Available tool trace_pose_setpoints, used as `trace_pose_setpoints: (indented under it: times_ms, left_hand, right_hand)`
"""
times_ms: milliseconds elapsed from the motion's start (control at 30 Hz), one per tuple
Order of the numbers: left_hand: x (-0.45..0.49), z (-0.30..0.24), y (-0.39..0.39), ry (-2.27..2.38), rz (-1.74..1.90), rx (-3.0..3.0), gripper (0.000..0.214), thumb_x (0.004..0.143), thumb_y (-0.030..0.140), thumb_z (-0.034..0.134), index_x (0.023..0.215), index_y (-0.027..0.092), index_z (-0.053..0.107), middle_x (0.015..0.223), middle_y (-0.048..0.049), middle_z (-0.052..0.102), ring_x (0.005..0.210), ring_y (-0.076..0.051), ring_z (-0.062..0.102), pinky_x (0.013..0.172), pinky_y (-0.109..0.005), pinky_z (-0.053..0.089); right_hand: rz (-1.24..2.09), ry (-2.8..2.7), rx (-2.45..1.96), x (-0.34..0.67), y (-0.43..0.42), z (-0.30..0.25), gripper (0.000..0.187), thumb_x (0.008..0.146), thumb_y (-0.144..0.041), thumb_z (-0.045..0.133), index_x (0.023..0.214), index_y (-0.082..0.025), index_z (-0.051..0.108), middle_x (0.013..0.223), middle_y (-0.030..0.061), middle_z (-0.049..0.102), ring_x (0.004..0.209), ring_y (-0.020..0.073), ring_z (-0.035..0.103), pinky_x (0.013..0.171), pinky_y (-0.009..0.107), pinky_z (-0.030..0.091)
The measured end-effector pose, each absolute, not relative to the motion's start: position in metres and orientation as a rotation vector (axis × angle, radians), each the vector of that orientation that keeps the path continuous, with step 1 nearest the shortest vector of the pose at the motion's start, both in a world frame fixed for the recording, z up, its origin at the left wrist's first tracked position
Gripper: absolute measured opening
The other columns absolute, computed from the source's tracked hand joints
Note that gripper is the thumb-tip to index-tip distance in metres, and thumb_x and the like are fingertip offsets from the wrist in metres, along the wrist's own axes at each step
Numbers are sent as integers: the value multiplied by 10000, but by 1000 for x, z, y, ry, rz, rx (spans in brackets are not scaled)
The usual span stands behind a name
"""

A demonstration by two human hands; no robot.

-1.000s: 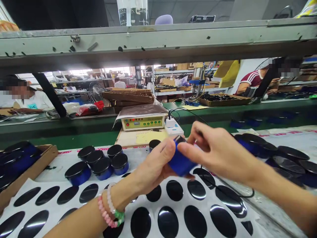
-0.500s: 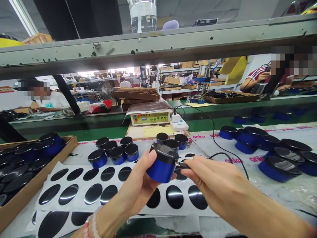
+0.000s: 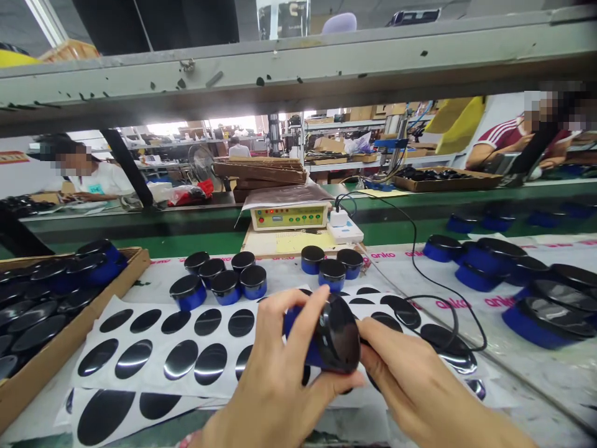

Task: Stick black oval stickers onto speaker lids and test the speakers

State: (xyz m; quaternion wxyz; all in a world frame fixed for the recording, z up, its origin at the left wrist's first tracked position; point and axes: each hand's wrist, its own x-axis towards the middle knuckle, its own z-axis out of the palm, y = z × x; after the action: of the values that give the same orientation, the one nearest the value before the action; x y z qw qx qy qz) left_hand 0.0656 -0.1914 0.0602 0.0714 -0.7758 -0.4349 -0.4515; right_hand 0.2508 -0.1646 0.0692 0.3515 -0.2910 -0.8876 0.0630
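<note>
The left hand (image 3: pixel 280 367) has a tight grip on the blue cup (image 3: pixel 314 348), now tipped so its black top (image 3: pixel 340 335) faces the right hand (image 3: pixel 410 376), whose grip I can't tell.

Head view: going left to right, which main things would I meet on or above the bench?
Cardboard tray, cluster of six blue-and-black pieces, held piece, right-side group of pieces.

The held container (image 3: pixel 339 336) has a black face and a blue body, the same pairing as the small containers (image 3: pixel 253 284). A white sheet (image 3: pixel 157 339) carries black ovals (image 3: pixel 241 323). Pink lettering runs across the white bench cover (image 3: pixel 163 275); the carton (image 3: pixel 133 281) is brown, and a co-worker's maroon sleeve (image 3: pixel 499 135) bears white stripes.
</note>
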Motion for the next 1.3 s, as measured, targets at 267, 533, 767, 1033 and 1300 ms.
trace_pose_setpoints:
  times_ms: [267, 533, 767, 1033, 1300]
  left_hand:
    - [69, 66, -196, -862, -1154, -2232, 323, 792, -9, 536, 1064, 159, 573, 1024, -71, 357, 1228, -240, 438, 1084, -440, 445]
    - [70, 82, -196, -767, -988, -2208, 212, 803, -8, 553, 847, 177, 646, 870, -13, 518, 761, -100, 592, 1051, -383, 480]
    - [68, 70, -195, -863, -1065, -2304, 235, 800, 73, 561, 992, 193, 618, 901, -42, 461, 899, -157, 575, 1016, -385, 492]
    - [50, 87, -171, -1125, -770, -2539, 490, 765, 180, 600, 1233, 131, 461, 1086, -107, 615, 990, -255, 572, 875, -380, 525]
    - [119, 65, -70, -1092, -623, -2811, 570, 784, 396, 678, 1250, 168, 440, 1240, -87, 577, 1124, -231, 534, 995, -365, 435]
  right_hand:
    - [222, -2293, -718, 258, -168, 43, 166, 927, -92, 351, 944, -239, 425, 741, -15, 581, 612, 120, 598, 557, 221, 462]
    - [267, -2270, -690, 253, -167, 36, 126, 929, -137, 368, 928, -224, 459, 728, 13, 616, 607, 145, 619, 541, 228, 490]
    - [198, -2239, -694, 261, -169, 33, 155, 972, -174, 362, 885, -216, 483, 682, -8, 602, 565, 114, 597, 505, 205, 449]
    - [-163, -2273, -650, 294, -172, 46, 161, 929, -78, 444, 1003, -119, 580, 634, 17, 610, 516, 130, 569, 474, 259, 408]
    - [-311, -1730, -1291, 362, -169, 65, 178, 968, -314, 430, 865, -264, 566, 532, -55, 591, 390, 117, 535, 403, 239, 378]
